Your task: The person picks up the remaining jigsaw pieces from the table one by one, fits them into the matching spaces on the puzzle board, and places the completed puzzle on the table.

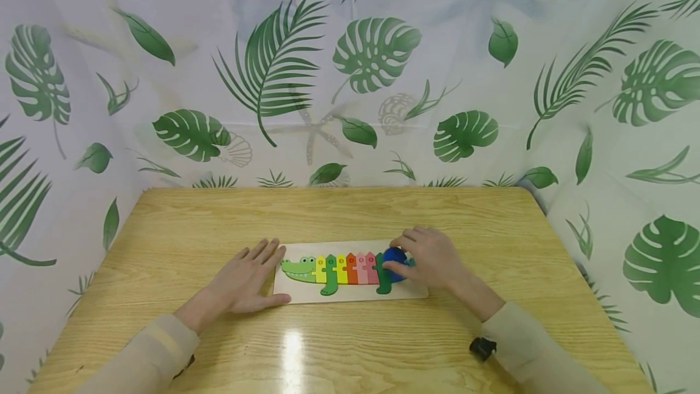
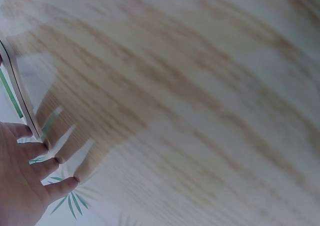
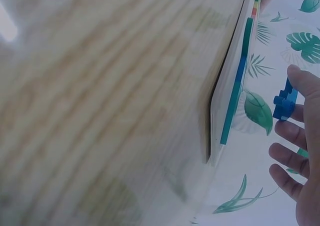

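Note:
A wooden puzzle board [image 1: 350, 295] lies on the table with a colourful crocodile puzzle [image 1: 352, 268] laid in it: green head at left, numbered yellow, green, orange and pink body pieces. My left hand [image 1: 246, 278] rests at the board's left end, fingers spread and fairly straight, thumb by the lower corner. Over the right end, my right hand [image 1: 432, 257] pinches a blue puzzle piece [image 1: 395, 255] between thumb and index finger. The right wrist view shows that piece [image 3: 285, 106] lifted off the board, its knobbed edge visible. My hand partly hides the tail end in the head view.
The board lies on a wood-grain table [image 1: 350, 217]. Behind and at both sides hangs a white cloth [image 1: 306, 90] printed with green leaves. A dark band [image 1: 483, 348] sits at my right sleeve.

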Available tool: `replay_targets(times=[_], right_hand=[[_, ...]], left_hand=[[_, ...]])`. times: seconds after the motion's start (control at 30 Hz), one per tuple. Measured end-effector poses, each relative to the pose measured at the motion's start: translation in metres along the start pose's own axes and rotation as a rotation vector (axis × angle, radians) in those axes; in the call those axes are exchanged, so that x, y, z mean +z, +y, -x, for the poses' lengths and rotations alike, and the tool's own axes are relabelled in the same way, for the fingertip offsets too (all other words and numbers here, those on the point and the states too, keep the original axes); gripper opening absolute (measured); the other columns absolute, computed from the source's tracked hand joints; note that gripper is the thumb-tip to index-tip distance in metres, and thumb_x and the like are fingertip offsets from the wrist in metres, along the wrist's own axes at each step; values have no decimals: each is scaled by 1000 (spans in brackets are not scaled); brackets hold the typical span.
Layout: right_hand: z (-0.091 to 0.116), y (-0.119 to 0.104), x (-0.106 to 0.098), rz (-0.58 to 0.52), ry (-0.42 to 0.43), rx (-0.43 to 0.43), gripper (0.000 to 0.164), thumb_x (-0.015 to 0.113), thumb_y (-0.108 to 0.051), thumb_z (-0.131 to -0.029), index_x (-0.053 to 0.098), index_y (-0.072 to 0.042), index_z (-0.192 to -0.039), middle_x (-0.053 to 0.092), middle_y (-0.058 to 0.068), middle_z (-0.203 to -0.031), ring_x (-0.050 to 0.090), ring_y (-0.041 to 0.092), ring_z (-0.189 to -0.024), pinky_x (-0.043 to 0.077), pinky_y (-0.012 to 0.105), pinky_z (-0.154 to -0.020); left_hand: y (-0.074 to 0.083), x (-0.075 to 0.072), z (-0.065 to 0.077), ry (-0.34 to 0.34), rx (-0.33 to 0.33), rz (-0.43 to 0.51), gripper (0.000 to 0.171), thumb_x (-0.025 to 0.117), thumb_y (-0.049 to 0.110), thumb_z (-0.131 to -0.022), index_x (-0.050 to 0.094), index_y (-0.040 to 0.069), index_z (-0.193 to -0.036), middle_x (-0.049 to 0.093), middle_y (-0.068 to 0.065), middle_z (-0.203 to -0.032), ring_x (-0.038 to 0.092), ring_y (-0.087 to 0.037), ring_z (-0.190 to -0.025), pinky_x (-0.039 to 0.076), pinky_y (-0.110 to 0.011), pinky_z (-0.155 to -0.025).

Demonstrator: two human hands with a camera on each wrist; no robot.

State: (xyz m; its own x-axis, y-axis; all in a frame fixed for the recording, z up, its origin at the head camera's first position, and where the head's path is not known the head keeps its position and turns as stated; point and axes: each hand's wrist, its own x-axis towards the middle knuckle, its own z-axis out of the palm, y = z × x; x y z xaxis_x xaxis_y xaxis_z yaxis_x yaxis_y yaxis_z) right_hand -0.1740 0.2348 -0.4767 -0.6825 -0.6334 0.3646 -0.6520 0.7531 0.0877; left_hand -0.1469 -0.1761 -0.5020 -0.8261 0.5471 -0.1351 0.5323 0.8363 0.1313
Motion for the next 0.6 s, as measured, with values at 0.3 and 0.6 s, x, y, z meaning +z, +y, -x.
replay_targets(times=[0.3, 0.6], right_hand=[[1, 6, 6, 10, -24, 94, 46, 83, -59, -83, 80, -18, -104, 81, 0, -99, 74, 21, -89, 65, 38, -83], [-1, 7, 6, -4, -128, 252, 48, 78, -59, -89, 79, -17, -111, 80, 5, -110, 75, 26, -102, 64, 44, -91]], left_hand=[[0, -1, 0, -1, 0, -1, 103, 52, 76, -96, 30, 3, -166, 27, -22, -174, 29, -43, -161, 35, -64, -125], [-1, 0, 0, -3, 3, 7, 104, 52, 77, -96, 29, 4, -166, 26, -22, -174, 28, -43, -161, 35, -65, -125]])
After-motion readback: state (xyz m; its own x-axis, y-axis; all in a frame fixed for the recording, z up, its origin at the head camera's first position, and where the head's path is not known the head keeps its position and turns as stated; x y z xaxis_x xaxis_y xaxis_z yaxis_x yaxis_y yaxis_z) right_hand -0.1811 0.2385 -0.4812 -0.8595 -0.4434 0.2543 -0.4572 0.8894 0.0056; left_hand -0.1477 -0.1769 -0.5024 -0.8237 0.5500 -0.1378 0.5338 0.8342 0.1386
